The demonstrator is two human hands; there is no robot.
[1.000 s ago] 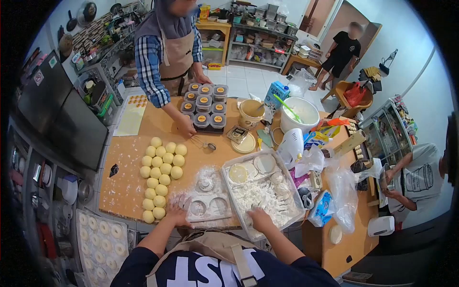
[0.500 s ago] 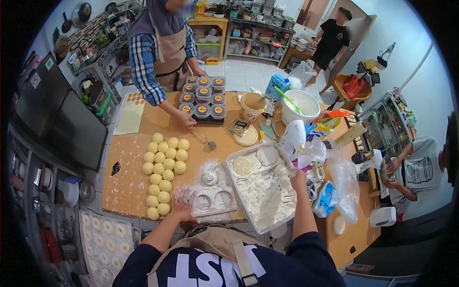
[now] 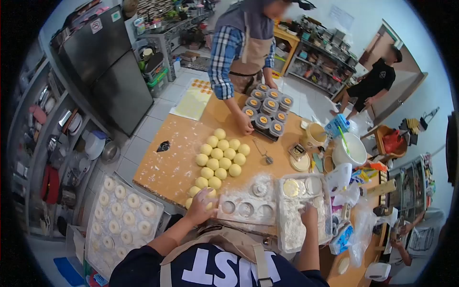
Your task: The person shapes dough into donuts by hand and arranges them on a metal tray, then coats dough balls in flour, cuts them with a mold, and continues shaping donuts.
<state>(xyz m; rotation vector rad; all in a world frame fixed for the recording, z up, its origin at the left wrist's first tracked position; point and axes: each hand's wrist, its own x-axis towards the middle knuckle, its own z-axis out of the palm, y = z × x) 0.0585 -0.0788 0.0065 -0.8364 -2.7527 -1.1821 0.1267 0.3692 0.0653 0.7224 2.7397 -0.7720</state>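
Observation:
My left hand (image 3: 201, 208) reaches onto the nearest of the yellow dough balls (image 3: 219, 153), its fingers curled over one. To its right lies a floured board (image 3: 245, 216) with round hollows. My right hand (image 3: 309, 215) is over the white flour in a rectangular tray (image 3: 282, 229), fingers pointing down and partly hidden. Cut rounds (image 3: 291, 188) rest at the tray's far end. A small wire-handled strainer (image 3: 268, 160) lies beyond the board.
Across the table (image 3: 165, 179), a co-worker's hand (image 3: 245, 123) is beside stacked lidded tubs (image 3: 262, 120). Ring-shaped dough pieces (image 3: 128, 218) fill a tray at lower left. A white bowl (image 3: 354, 153), a mixer (image 3: 338, 177) and plastic bags (image 3: 363, 229) stand right.
The view has swung left. My left hand has moved from the hollowed board onto the dough balls. My right hand has gone from the tray's far right edge to the flour.

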